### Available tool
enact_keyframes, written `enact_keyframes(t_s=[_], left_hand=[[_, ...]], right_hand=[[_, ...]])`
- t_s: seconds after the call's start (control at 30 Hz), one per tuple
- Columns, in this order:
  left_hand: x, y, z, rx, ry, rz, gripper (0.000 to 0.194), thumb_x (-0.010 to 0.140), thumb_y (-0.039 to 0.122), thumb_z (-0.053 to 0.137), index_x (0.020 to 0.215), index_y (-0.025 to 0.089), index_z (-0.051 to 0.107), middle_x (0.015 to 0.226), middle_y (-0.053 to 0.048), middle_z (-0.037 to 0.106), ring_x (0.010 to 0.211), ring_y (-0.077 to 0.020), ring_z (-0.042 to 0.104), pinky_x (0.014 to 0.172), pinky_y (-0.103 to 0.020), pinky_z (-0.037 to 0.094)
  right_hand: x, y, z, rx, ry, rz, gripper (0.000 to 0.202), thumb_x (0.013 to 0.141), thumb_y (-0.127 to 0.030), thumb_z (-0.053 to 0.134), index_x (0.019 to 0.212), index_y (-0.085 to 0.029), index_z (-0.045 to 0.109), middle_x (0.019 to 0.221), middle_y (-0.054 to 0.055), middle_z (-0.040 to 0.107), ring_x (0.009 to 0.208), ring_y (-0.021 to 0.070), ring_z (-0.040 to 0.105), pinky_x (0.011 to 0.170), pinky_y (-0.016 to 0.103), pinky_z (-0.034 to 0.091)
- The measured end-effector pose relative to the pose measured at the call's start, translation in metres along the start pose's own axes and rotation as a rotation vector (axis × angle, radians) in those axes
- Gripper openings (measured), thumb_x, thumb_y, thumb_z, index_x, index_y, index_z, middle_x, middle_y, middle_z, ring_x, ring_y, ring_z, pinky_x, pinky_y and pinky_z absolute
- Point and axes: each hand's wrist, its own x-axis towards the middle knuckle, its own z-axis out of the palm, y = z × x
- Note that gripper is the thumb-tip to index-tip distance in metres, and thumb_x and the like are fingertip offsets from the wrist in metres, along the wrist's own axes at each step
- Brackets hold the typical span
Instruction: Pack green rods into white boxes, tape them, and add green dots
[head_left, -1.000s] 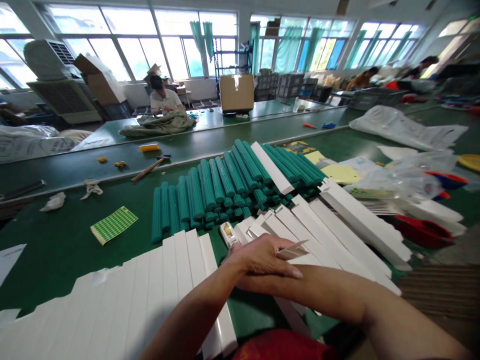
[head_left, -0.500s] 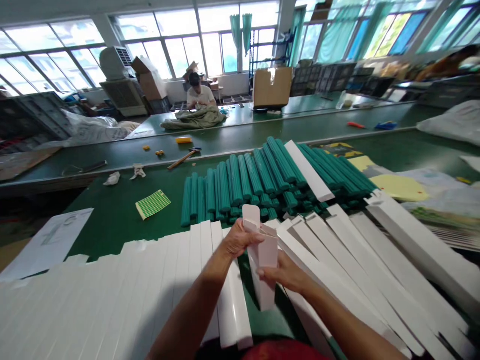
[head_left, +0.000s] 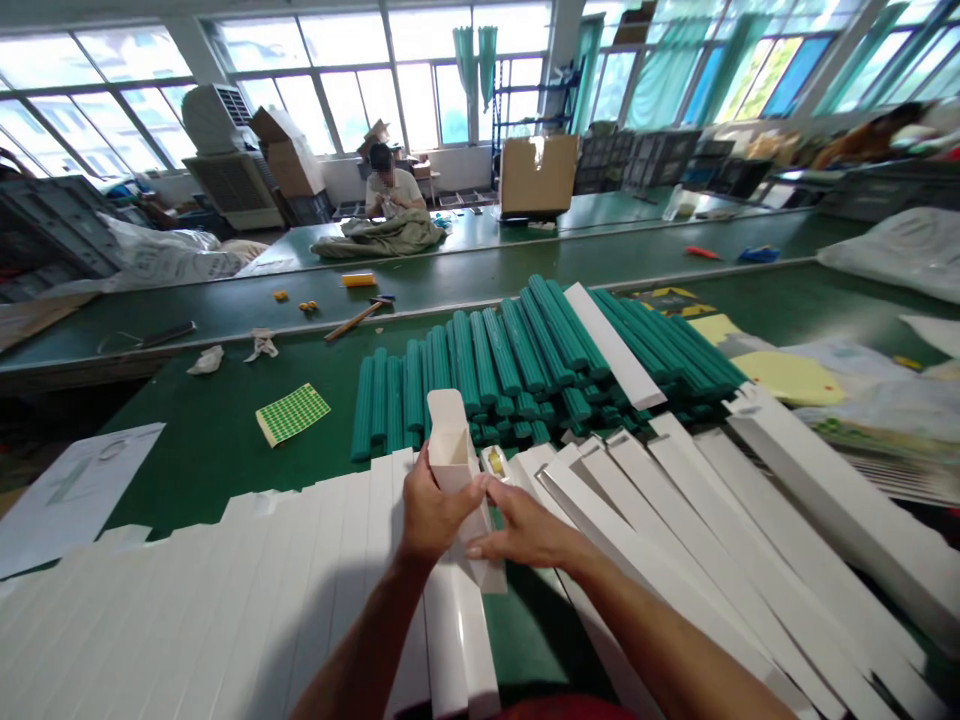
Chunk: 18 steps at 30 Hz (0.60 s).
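Note:
A narrow white cardboard box (head_left: 450, 448) stands tilted in front of me, its upper end open and one rounded flap raised. My left hand (head_left: 433, 510) is wrapped around the box just below its opening. From the other side my right hand (head_left: 525, 525) holds the same box, with thumb and fingertips on its wall. Just beyond the right fingers is a small white item with a yellowish part (head_left: 495, 462); I cannot make out its kind. Beneath and left of the hands lie flat rows of long white boxes (head_left: 300, 570).
Green ribbed rods (head_left: 480, 360) are piled ahead, with a white box (head_left: 615, 345) lying across them. More long white boxes (head_left: 720, 540) fan out at right. A sticker sheet (head_left: 292, 414), a hammer (head_left: 360, 318) and a paper sheet (head_left: 82, 490) lie leftward. Another person (head_left: 394, 190) sits opposite.
The box has moved left in my hands, and its open end now shows. My left hand has shifted from the flaps to the box's side. The small white-and-yellow item has come into sight.

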Motion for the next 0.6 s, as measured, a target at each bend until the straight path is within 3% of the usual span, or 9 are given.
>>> enact_keyframes(t_s=[0.07, 0.13, 0.2, 0.23, 0.3, 0.33, 0.43, 0.53, 0.6], left_hand=[[0.007, 0.007, 0.001, 0.041, 0.024, 0.045, 0.044, 0.065, 0.038, 0.077, 0.098, 0.014, 0.060, 0.089, -0.008, 0.071, 0.076, -0.0210, 0.067, 0.068, -0.031, 0.056], [0.010, 0.011, 0.006, 0.060, 0.039, 0.092, 0.044, 0.065, 0.038, 0.076, 0.099, 0.013, 0.061, 0.086, -0.007, 0.072, 0.072, -0.0200, 0.068, 0.064, -0.030, 0.057], [0.009, 0.011, 0.015, 0.082, 0.064, 0.152, 0.050, 0.064, 0.035, 0.075, 0.106, 0.013, 0.061, 0.084, -0.006, 0.072, 0.069, -0.0188, 0.068, 0.063, -0.029, 0.057], [0.009, 0.009, 0.020, 0.094, 0.073, 0.182, 0.053, 0.064, 0.034, 0.075, 0.110, 0.013, 0.060, 0.085, -0.005, 0.072, 0.069, -0.0186, 0.068, 0.064, -0.029, 0.057], [0.008, 0.005, 0.029, 0.115, 0.074, 0.229, 0.058, 0.064, 0.034, 0.074, 0.116, 0.014, 0.058, 0.089, -0.006, 0.072, 0.072, -0.0190, 0.069, 0.066, -0.029, 0.058], [0.008, 0.002, 0.033, 0.127, 0.067, 0.240, 0.058, 0.064, 0.034, 0.074, 0.117, 0.015, 0.058, 0.092, -0.007, 0.072, 0.075, -0.0195, 0.069, 0.067, -0.030, 0.058], [0.011, -0.002, 0.038, 0.161, 0.055, 0.229, 0.058, 0.065, 0.033, 0.073, 0.118, 0.014, 0.057, 0.095, -0.009, 0.071, 0.080, -0.0210, 0.070, 0.069, -0.032, 0.059], [0.016, 0.000, 0.036, 0.151, 0.066, 0.201, 0.060, 0.066, 0.031, 0.073, 0.120, 0.014, 0.056, 0.096, -0.009, 0.071, 0.081, -0.0212, 0.070, 0.072, -0.033, 0.059], [0.019, 0.002, 0.034, 0.142, 0.081, 0.194, 0.060, 0.066, 0.030, 0.074, 0.121, 0.015, 0.056, 0.096, -0.008, 0.072, 0.081, -0.0209, 0.070, 0.073, -0.032, 0.059]], right_hand=[[0.007, 0.007, -0.035, -0.107, 0.116, 0.035, 0.041, 0.079, -0.037, 0.065, 0.115, -0.016, 0.061, 0.101, 0.006, 0.070, 0.092, 0.0206, 0.065, 0.085, 0.033, 0.052], [0.018, 0.016, -0.074, -0.411, 0.425, 0.115, 0.045, 0.084, -0.031, 0.058, 0.126, -0.013, 0.056, 0.110, 0.012, 0.068, 0.101, 0.0245, 0.063, 0.091, 0.040, 0.049], [0.031, 0.025, -0.110, -0.825, 0.664, 0.188, 0.060, 0.082, -0.023, 0.057, 0.140, -0.010, 0.044, 0.133, 0.021, 0.055, 0.122, 0.0322, 0.051, 0.102, 0.051, 0.038], [0.038, 0.029, -0.126, -1.012, 0.686, 0.220, 0.068, 0.080, -0.021, 0.059, 0.144, -0.011, 0.039, 0.143, 0.023, 0.045, 0.131, 0.0365, 0.041, 0.106, 0.057, 0.030], [0.051, 0.036, -0.153, -1.275, 0.561, 0.290, 0.072, 0.078, -0.018, 0.061, 0.146, -0.016, 0.037, 0.151, 0.024, 0.033, 0.138, 0.0421, 0.028, 0.106, 0.065, 0.020], [0.057, 0.038, -0.164, -1.357, 0.454, 0.316, 0.068, 0.080, -0.017, 0.058, 0.145, -0.018, 0.039, 0.150, 0.024, 0.034, 0.138, 0.0428, 0.029, 0.104, 0.066, 0.019], [0.068, 0.043, -0.186, -1.468, 0.182, 0.306, 0.048, 0.090, -0.011, 0.042, 0.136, -0.022, 0.052, 0.130, 0.022, 0.056, 0.123, 0.0358, 0.051, 0.102, 0.061, 0.023], [0.071, 0.037, -0.197, -1.459, 0.069, 0.235, 0.045, 0.093, -0.012, 0.039, 0.135, -0.018, 0.052, 0.106, 0.019, 0.067, 0.101, 0.0293, 0.063, 0.096, 0.049, 0.034], [0.070, 0.022, -0.203, -1.423, 0.082, 0.212, 0.046, 0.094, -0.018, 0.044, 0.139, -0.010, 0.047, 0.101, 0.021, 0.068, 0.094, 0.0289, 0.065, 0.086, 0.041, 0.040]])
